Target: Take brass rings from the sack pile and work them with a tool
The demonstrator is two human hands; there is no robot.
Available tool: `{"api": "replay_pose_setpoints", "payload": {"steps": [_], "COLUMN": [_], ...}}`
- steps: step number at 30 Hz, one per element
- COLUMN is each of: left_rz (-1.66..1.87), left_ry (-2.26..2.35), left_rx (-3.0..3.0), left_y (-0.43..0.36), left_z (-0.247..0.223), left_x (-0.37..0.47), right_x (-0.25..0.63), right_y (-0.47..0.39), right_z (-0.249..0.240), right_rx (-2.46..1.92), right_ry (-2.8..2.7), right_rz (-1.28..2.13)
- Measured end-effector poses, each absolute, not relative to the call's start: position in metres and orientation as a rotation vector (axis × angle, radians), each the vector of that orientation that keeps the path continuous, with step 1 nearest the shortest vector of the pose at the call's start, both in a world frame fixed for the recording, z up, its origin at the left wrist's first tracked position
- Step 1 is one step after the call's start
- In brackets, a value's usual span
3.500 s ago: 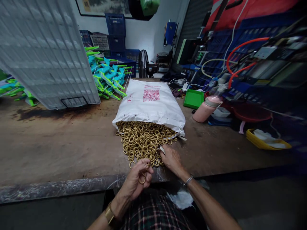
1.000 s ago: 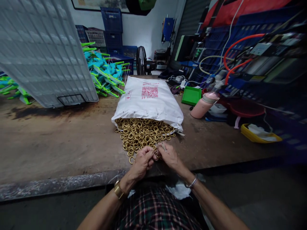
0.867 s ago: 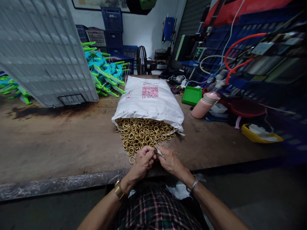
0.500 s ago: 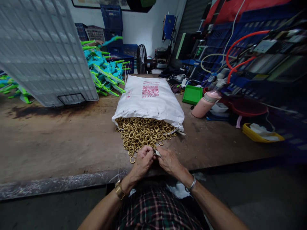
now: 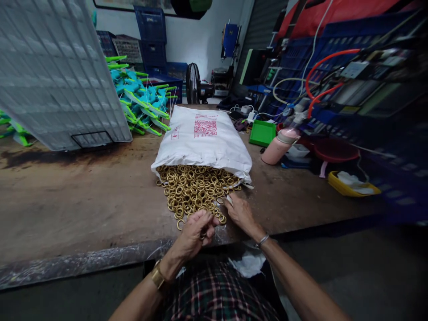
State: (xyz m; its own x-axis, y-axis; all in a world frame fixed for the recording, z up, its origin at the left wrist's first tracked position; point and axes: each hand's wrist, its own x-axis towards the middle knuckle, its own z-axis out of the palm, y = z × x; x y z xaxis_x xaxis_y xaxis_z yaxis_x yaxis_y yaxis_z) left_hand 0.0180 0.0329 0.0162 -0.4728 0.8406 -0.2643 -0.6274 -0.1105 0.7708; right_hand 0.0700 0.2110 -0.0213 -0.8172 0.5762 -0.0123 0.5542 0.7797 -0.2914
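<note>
A pile of brass-coloured rings [image 5: 190, 187] spills from the mouth of a white sack [image 5: 203, 147] printed with a red code. My left hand [image 5: 197, 229] is at the pile's near edge with its fingers curled. A bit of brass colour shows beneath those fingers, seemingly a ring, mostly hidden. To the right of the pile, my right hand [image 5: 242, 214] has its fingers pinched together on a small pale flat piece [image 5: 229, 199], whose kind I cannot make out. A gap separates the two hands.
A tall translucent ribbed panel [image 5: 67, 80] and a heap of green and turquoise pieces [image 5: 140, 100] occupy the left. To the right are a pink bottle [image 5: 279, 147], a green tray [image 5: 262, 133] and a yellow tray [image 5: 352, 187]. The table's front edge [image 5: 100, 254] is plastic-wrapped.
My hands, together before, have moved apart. The right went up and right with the pale piece; the left came slightly lower. The whole view has shifted slightly.
</note>
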Motion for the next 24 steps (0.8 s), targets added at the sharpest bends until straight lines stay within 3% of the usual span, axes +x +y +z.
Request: {"api": "replay_pose_setpoints", "payload": {"steps": [6,14,20,24], "left_rz": [1.848,1.877,1.848,1.837], "left_ry": [0.924,0.858,0.904,1.25], "left_rx": [0.064,-0.127,-0.067,0.157], "left_y": [0.03,0.03,0.04,0.051], "left_z": [0.005,-0.01,-0.016,-0.027], "left_x": [0.013,0.012,0.008,0.005], "right_x": [0.052,0.052,0.061,0.062], "right_y": [0.2,0.21,0.218,0.203], "right_z": [-0.026,-0.029,-0.027,-0.03], "right_rx": [-1.049,-1.004,-0.919,-0.855], "right_ry": [-2.897,-2.834,-2.535,-2.3], "right_rz": [0.328,0.429,1.16,1.718]}}
